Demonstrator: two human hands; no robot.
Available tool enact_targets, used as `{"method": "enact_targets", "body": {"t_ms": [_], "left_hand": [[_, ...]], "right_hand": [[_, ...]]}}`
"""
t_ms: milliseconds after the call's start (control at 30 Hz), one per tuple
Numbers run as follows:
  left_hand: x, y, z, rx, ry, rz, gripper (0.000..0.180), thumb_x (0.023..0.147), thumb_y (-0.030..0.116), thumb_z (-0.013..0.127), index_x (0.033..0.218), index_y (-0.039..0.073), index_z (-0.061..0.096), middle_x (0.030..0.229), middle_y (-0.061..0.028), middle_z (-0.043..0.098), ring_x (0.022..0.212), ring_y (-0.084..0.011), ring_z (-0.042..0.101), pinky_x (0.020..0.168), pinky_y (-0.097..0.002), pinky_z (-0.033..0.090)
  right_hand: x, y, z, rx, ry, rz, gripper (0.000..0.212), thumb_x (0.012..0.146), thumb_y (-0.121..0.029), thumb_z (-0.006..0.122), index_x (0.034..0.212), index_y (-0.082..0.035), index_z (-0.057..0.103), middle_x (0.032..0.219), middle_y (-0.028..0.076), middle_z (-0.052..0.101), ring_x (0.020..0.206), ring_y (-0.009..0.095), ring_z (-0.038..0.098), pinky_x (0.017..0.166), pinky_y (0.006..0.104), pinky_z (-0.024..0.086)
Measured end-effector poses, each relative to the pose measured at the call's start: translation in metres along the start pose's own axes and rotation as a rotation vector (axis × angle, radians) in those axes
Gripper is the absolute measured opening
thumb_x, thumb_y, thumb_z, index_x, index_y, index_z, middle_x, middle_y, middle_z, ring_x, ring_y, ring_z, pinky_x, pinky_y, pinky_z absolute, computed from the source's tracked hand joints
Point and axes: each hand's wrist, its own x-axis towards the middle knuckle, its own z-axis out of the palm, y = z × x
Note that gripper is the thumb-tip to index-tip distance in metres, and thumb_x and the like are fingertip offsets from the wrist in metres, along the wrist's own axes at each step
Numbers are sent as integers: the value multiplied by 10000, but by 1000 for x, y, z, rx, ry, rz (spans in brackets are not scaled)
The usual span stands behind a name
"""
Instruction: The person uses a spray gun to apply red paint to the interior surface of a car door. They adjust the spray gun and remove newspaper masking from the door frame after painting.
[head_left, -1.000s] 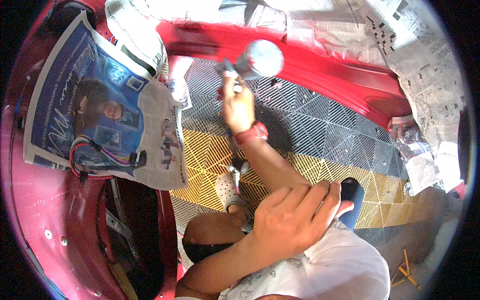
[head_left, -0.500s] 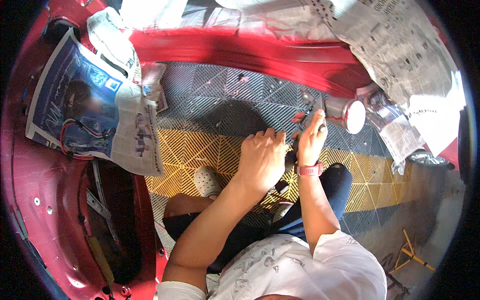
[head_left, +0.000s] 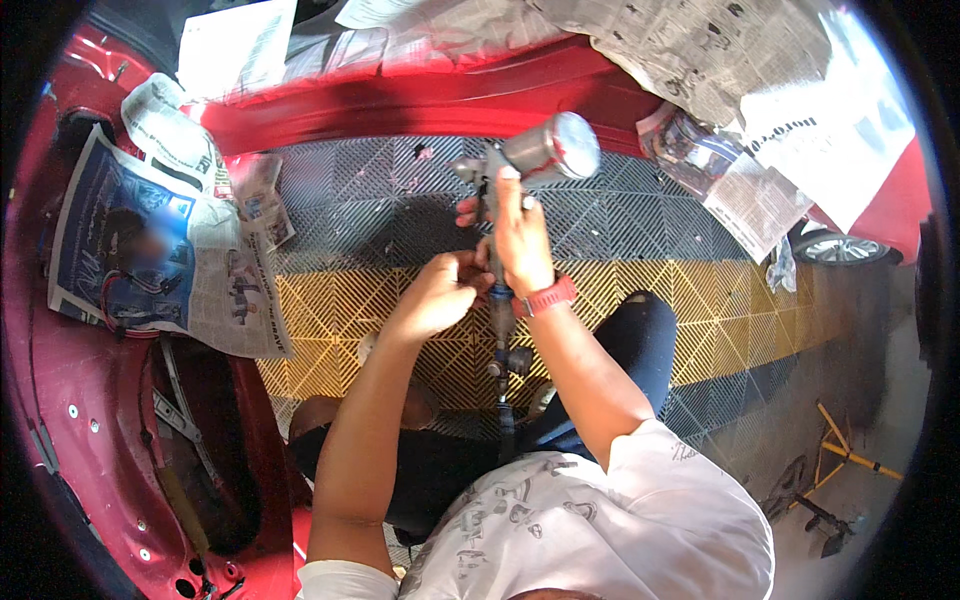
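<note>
My right hand [head_left: 522,240], with a red watch [head_left: 547,297] on the wrist, is wrapped round the handle of a spray gun [head_left: 490,165]. A cylindrical metal cup [head_left: 530,152] with a pale round end and red paint smears sits on the gun, tilted to the right. The nozzle points away to the left. From the handle's lower end, fittings and an air hose [head_left: 504,405] run down toward my lap. My left hand [head_left: 437,297] is closed, its thumb and fingertips pinching at the lower left of the handle; the exact part they grip is hidden.
A red car sill [head_left: 400,95] crosses the far side, partly masked with newspaper [head_left: 720,60]. An open red door [head_left: 90,430] stands at left, newspaper [head_left: 190,260] over it. Grey and yellow tiles [head_left: 620,340] cover the floor. A wheel [head_left: 842,247] and yellow stand [head_left: 850,455] are at right.
The spray gun and my right hand have moved left in view, showing more of the gun and its hose. My left hand has turned from back-up to a pinch beside the handle.
</note>
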Motion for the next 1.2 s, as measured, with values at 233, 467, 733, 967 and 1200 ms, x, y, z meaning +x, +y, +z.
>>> {"method": "enact_targets", "body": {"t_ms": [233, 467, 733, 967, 1200], "left_hand": [[34, -20, 38, 152, 10, 88, 177, 1036, 125, 729, 1077, -47, 712, 845, -72, 726, 799, -128, 600, 785, -334, 504], [93, -46, 111, -231, -288, 71, 182, 1040, 66, 730, 1190, -36, 749, 1013, -53, 783, 949, -99, 671, 864, -299, 570], [70, 27, 142, 246, -295, 198, 303, 1040, 155, 690, 1338, 121, 733, 1120, -210, 786, 974, -290, 768, 894, -382, 578], [52, 49, 77, 980, -200, 165, 283, 974, 184, 673, 1241, 176, 766, 1092, -198, 788, 1027, -392, 764, 905, -489, 599], [45, 39, 59, 1333, -16, 197, 191, 921, 161, 694, 1084, 85, 759, 988, -190, 797, 986, -383, 789, 822, -508, 614]], "right_hand": [[-5, -4, -40, -112, 214, 3, 559, 1149, -519, 469, 1078, -3, 675, 762, 85, 710, 448, 139, 567, 397, 301, 427], [-24, -17, -111, -114, 512, -142, 551, 1158, -494, 465, 1025, 5, 655, 737, 88, 687, 394, 137, 510, 374, 297, 410], [-38, -27, -152, -146, 721, -257, 574, 1123, -538, 545, 978, 12, 628, 764, 90, 688, 433, 146, 527, 405, 291, 422], [-31, -42, -103, -152, 457, -208, 509, 1169, -457, 454, 1110, 9, 649, 859, 90, 733, 546, 131, 616, 429, 273, 478], [-31, -56, -78, -112, 204, -151, 563, 1170, -496, 438, 1277, 14, 653, 899, 98, 746, 684, 143, 712, 435, 264, 507]]}}
